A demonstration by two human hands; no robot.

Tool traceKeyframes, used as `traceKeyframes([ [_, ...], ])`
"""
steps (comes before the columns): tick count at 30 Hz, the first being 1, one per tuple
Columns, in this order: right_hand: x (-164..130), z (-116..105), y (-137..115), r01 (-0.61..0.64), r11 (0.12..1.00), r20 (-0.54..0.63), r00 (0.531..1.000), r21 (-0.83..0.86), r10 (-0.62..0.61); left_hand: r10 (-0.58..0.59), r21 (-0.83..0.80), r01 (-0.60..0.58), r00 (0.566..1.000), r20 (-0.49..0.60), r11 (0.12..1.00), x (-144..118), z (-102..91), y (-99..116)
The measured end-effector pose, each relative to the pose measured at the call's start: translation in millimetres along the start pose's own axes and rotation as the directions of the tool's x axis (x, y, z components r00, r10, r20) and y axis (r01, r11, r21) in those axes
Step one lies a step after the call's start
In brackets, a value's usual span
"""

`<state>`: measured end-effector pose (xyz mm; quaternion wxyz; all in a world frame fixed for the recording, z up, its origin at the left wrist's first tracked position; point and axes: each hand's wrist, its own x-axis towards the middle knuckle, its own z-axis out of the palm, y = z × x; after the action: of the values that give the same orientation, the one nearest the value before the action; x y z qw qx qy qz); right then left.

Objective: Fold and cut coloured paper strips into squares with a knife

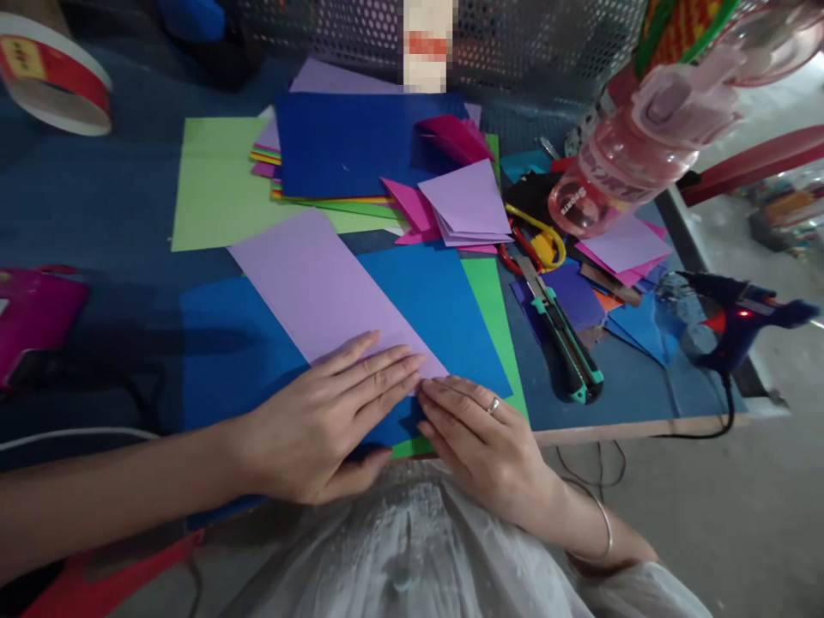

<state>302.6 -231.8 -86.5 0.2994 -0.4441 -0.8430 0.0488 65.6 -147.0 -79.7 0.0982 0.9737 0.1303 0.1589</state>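
A long lilac sheet of paper (341,283) lies slantwise over a blue sheet (425,292) at the table's front edge. My left hand (335,412) rests flat on the lilac sheet's near end, fingers stretched out and side by side, thumb held apart toward my body. At the sheet's near right corner lies my right hand (482,429), its fingers extended close together and their tips almost meeting those of the left. Its thumb is hidden. The corner under the fingertips is covered, so I cannot tell whether it is folded. Green paper (489,300) shows beneath the blue sheet.
Behind lie stacked coloured sheets (360,146) and folded lilac pieces (467,202). To the right are scissors (534,240), a utility knife (563,335), a pink bottle (624,163) and a glue gun (727,318) with its cable. A tape roll (57,77) stands far left.
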Motion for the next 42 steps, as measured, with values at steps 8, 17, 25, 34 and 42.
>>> traceKeyframes([
  [8, 1.1, -0.1, -2.1, 0.036, 0.99, 0.003, 0.999, -0.138, -0.036, -0.043, 0.033, 0.038, 0.989, 0.139, 0.999, -12.7, 2.8, -3.8],
  [17, 2.3, -4.1, -3.2, 0.032, 0.989, 0.036, 0.999, -0.143, -0.027, -0.086, 0.092, 0.076, 0.99, 0.111, 0.993, -34.3, 1.5, -2.6],
  [25, 2.5, -4.1, -1.5, 0.057, 0.985, 0.051, 0.998, -0.162, -0.049, -0.226, 0.155, 0.208, 0.968, 0.108, 0.966, -65.9, -14.8, 13.2],
  [34, 1.0, -2.0, -1.6, 0.087, 0.985, 0.007, 0.996, -0.147, -0.087, -0.21, 0.238, 0.223, 0.974, -0.078, 0.945, -54.0, -21.4, 28.9],
  [42, -1.3, -0.9, 1.5, 0.093, 0.987, -0.006, 0.995, -0.134, -0.095, 0.088, 0.288, -0.04, 0.984, -0.156, 0.957, -5.2, 9.3, 36.7],
])
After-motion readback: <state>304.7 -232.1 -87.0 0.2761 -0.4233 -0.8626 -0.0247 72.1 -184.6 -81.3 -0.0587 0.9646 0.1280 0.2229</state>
